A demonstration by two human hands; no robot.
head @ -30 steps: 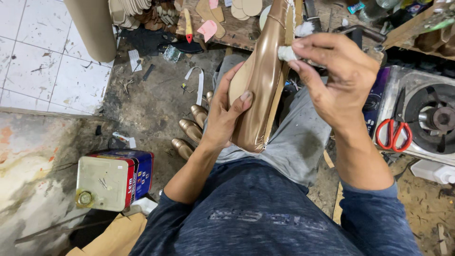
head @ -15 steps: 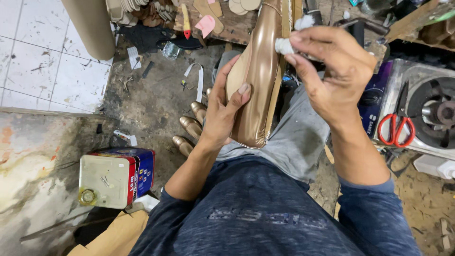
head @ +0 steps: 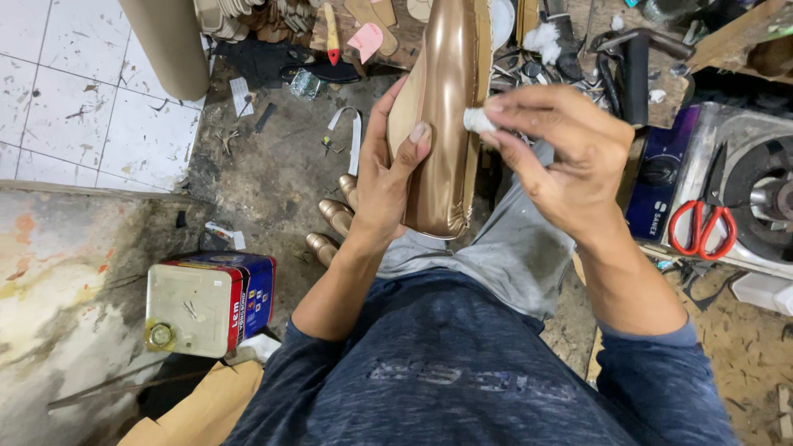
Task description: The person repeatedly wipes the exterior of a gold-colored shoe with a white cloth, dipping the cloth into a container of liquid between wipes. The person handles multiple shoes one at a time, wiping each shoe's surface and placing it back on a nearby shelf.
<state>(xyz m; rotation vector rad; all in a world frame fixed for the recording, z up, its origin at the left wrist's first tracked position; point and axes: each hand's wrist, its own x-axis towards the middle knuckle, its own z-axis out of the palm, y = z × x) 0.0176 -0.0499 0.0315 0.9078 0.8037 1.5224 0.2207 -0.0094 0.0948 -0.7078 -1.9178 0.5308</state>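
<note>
Your wiping hand has slid down the shoe

Your right hand (head: 570, 161) has carried the small white cotton wad (head: 477, 120) from the top end of the glossy bronze leather shoe upper (head: 442, 124) down to its middle, now pressing it just beside your left thumb; your left hand (head: 382, 177) has tilted the piece more upright.

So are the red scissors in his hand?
No, the red scissors lie on the stove to the side, while the right hand pinches a white wad against the shoe.
</note>
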